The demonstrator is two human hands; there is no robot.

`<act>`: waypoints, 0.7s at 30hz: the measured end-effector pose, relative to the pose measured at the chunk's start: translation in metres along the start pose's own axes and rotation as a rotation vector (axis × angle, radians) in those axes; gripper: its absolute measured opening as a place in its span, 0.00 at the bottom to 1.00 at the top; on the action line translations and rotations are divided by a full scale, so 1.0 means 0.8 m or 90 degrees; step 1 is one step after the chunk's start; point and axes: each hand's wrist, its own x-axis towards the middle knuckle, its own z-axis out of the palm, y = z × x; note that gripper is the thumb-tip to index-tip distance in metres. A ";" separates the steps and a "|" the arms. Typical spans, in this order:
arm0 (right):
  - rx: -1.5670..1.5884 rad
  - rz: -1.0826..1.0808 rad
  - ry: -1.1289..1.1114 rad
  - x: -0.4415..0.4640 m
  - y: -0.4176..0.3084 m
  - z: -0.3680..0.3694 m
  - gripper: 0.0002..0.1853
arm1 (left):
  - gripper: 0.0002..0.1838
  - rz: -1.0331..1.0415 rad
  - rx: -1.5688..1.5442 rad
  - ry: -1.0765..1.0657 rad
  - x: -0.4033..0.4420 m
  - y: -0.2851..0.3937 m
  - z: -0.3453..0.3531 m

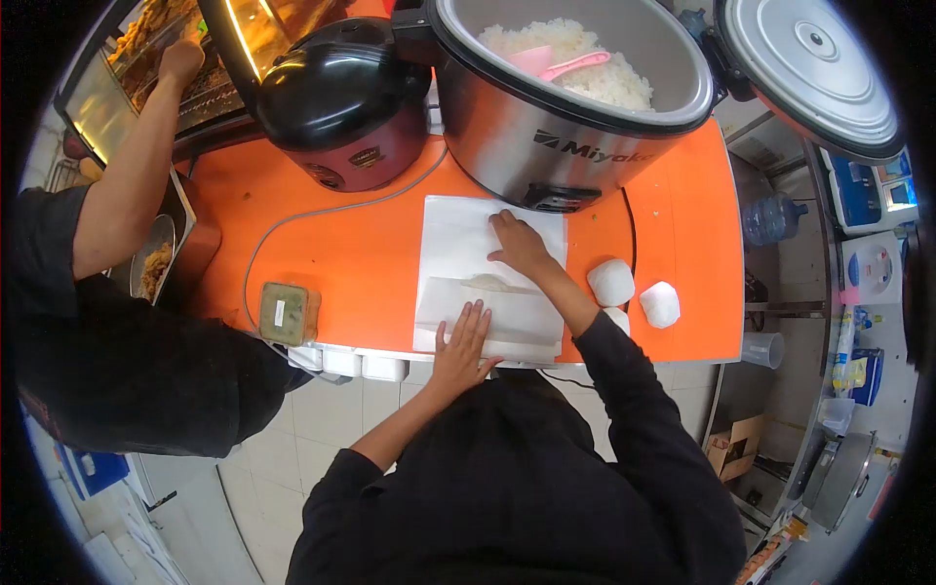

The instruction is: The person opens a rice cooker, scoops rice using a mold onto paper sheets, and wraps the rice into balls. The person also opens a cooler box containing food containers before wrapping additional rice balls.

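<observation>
White wrapping paper [447,234] lies on the orange counter in front of me, its near part folded over in a flap. My left hand [460,351] rests flat on the near edge of this paper, fingers spread. Over the upper right of the sheet is my right hand [520,244], its thumb and fingertips apart and touching the paper. Between the two hands the flap's edge bulges up slightly. Just right of the paper sit white wrapped bundles [611,283], one partly hidden by my right sleeve, and another white bundle [660,304] farther right.
A large open rice cooker [604,141] holds rice [619,86] and a pink rice paddle [575,66]. Its lid [819,49] hangs to the right. Left are a smaller dark cooker [341,107], a square container [290,314] and a cable. A co-worker's arm [132,185] reaches into a lit display case.
</observation>
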 end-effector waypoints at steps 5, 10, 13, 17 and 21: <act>-0.010 -0.048 -0.223 0.036 0.021 0.003 0.21 | 0.47 -0.017 -0.047 0.029 0.006 0.015 0.008; 0.203 -0.189 -0.244 -0.002 0.000 -0.033 0.16 | 0.48 -0.019 0.041 0.042 0.009 0.020 0.004; 0.143 -0.155 -0.170 -0.028 -0.004 -0.036 0.13 | 0.48 -0.032 0.074 0.036 0.015 0.024 -0.006; 0.082 -0.155 -0.147 -0.082 -0.030 -0.025 0.12 | 0.47 -0.003 0.056 0.038 0.020 0.019 -0.002; 0.013 -0.194 0.114 -0.145 -0.050 0.024 0.15 | 0.39 0.043 -0.021 -0.023 0.013 -0.007 0.024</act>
